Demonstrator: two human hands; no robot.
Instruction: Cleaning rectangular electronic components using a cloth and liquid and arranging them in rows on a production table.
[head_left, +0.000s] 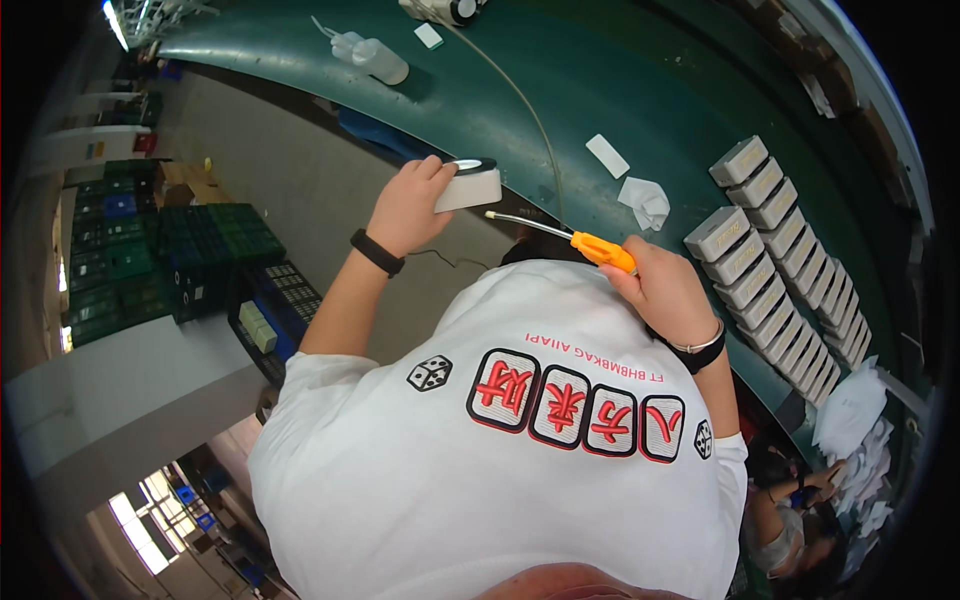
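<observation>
My left hand (408,205) is closed on a small white block (470,190), held out past the edge of the green table. A black-rimmed, shiny part shows along the block's top, by my fingers. In my right hand (672,292) is an orange-handled tool (602,252) with a long thin metal shaft, much like a screwdriver. Its pale tip points left and lies just below the block, apparently apart from it. My fingers wrap round the rear of the handle.
On the green table (480,90) are a squeeze bottle (375,60), a white card (607,156), crumpled tissue (645,203) and a cable (530,110). Rows of small boxes (765,290) stand right. Another person's hand (822,482) is at white bags, lower right. Crates (215,250) stand left.
</observation>
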